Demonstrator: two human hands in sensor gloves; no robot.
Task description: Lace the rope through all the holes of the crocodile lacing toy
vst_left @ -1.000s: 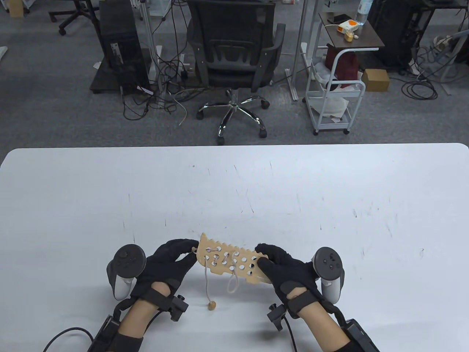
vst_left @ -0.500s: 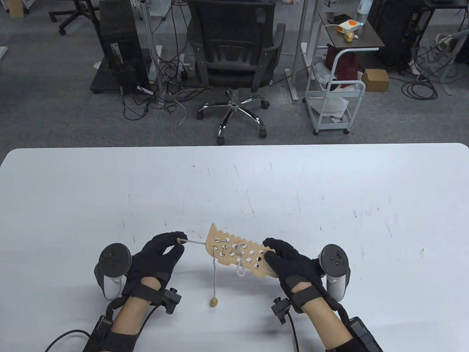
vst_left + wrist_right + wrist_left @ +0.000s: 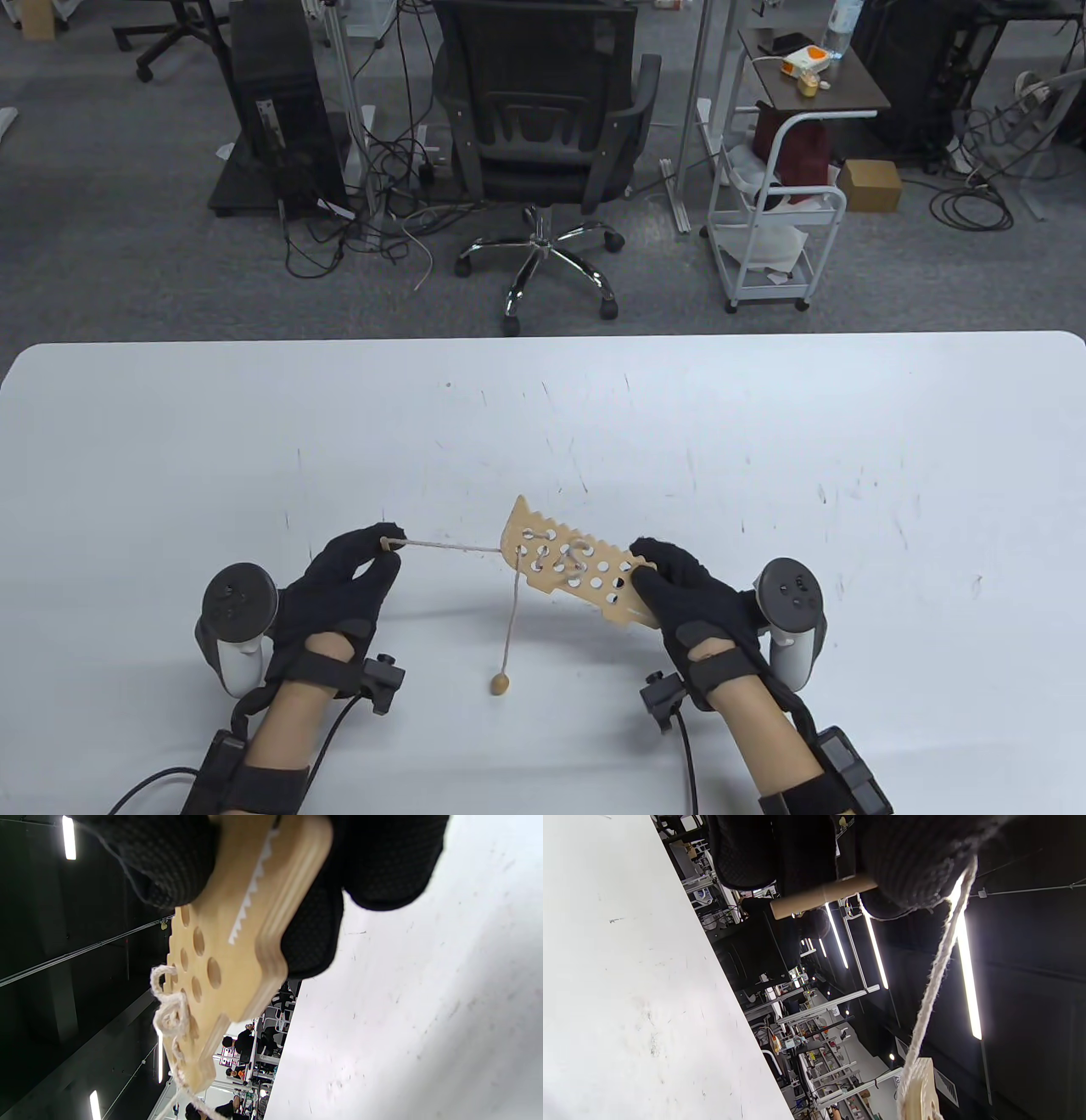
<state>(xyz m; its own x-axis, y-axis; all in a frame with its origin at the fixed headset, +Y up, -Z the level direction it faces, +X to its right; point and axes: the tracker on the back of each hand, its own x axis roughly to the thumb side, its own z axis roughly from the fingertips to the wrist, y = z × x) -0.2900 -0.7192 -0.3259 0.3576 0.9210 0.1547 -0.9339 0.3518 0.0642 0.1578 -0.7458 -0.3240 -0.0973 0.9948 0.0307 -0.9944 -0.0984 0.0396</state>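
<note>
My right hand (image 3: 670, 586) grips the right end of the wooden crocodile board (image 3: 573, 573), held above the white table (image 3: 764, 441); its fingers (image 3: 382, 861) clamp both faces of the board (image 3: 237, 942). The cream rope (image 3: 450, 546) laces a few holes at the board's left part and runs taut leftward. My left hand (image 3: 377, 552) pinches the rope's wooden needle tip (image 3: 818, 895), and the rope (image 3: 933, 976) leads from it to the board's edge (image 3: 920, 1090). Another strand hangs from the board down to a wooden bead (image 3: 501, 682) near the tabletop.
A black office chair (image 3: 543, 110) stands beyond the table's far edge, with a white cart (image 3: 776, 229) to its right and cables on the floor.
My left hand has pulled the needle tip leftward, drawing the rope taut and shrinking the loose loop under the board. The right hand has shifted the board slightly right and away.
</note>
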